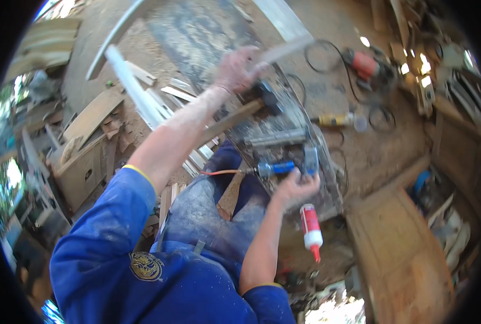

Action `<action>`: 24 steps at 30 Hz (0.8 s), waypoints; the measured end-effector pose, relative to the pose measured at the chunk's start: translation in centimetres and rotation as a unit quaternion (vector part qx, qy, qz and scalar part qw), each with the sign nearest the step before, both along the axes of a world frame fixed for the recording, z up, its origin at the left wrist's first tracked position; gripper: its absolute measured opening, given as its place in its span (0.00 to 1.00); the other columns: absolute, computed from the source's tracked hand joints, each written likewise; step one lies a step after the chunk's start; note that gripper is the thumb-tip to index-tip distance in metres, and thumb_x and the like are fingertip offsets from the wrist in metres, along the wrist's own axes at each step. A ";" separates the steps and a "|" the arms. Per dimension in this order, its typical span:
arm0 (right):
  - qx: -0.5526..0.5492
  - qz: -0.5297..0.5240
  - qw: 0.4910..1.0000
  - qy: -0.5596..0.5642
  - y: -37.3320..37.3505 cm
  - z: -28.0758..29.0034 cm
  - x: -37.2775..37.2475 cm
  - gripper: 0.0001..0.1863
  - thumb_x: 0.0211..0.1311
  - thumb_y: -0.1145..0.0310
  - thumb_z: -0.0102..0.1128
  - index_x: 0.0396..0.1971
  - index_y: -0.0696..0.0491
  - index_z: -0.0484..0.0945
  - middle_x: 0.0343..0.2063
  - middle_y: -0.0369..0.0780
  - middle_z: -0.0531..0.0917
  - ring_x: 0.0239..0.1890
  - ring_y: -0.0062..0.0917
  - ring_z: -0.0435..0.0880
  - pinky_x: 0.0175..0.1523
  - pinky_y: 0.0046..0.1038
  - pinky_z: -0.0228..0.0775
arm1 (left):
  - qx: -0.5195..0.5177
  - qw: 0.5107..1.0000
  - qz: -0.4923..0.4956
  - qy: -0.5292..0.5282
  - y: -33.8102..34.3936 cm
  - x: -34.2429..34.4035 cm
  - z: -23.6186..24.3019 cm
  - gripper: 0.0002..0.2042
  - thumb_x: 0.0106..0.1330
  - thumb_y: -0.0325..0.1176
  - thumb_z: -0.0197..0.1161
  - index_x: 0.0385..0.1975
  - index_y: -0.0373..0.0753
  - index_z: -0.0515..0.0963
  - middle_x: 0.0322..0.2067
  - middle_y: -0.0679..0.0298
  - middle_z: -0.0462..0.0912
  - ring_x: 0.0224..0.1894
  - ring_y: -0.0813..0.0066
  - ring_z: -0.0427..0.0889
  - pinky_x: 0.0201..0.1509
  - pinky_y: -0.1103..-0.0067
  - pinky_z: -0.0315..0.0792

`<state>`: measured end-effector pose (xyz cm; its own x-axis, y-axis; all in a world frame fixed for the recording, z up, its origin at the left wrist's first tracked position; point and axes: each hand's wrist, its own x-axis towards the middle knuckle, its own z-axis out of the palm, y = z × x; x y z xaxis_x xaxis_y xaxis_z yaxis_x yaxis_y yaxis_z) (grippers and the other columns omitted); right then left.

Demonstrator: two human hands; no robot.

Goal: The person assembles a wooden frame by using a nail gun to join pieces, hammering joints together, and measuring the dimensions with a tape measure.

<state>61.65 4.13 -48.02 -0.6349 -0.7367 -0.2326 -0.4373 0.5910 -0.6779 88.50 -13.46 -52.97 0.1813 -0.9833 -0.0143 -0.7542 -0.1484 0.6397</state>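
My left hand (237, 70) is stretched out over the bench, its fingers closed round a thin pale wooden strip (286, 49), blurred by motion. Below it a hammer (267, 98) with a wooden handle lies across the dusty workbench (192, 38). My right hand (296, 189) is at the bench's near right end, with finger and thumb on the head end of a blue and grey nail gun (275, 168). An orange hose (224, 172) runs from the gun's handle across my lap. Close to my right wrist is a red and white glue bottle (311, 232), nozzle downward in view.
White wooden strips (138, 89) lie left of the bench. On the ground to the right are a red power tool (362, 65) with a cord and a yellow tool (335, 120). A wooden panel (402, 248) stands lower right; scrap wood (89, 119) is piled left.
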 end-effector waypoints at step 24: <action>0.331 -0.019 0.864 -0.378 1.4 -13.9 -2.9 0.27 0.64 0.52 0.64 0.49 0.63 0.78 0.47 0.46 0.81 0.45 0.40 0.81 0.50 0.48 0.77 | 0.484 0.750 0.437 0.108 67.4 -11.9 9.8 0.18 0.62 0.45 0.59 0.45 0.39 0.80 0.46 0.47 0.82 0.50 0.45 0.80 0.54 0.57 0.73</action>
<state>58.79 5.56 -61.89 -0.1368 -0.2647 -0.9546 0.0112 0.9632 -0.2687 76.57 53.94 -43.17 0.6412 0.0010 -0.7674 0.0087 -0.9999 0.0060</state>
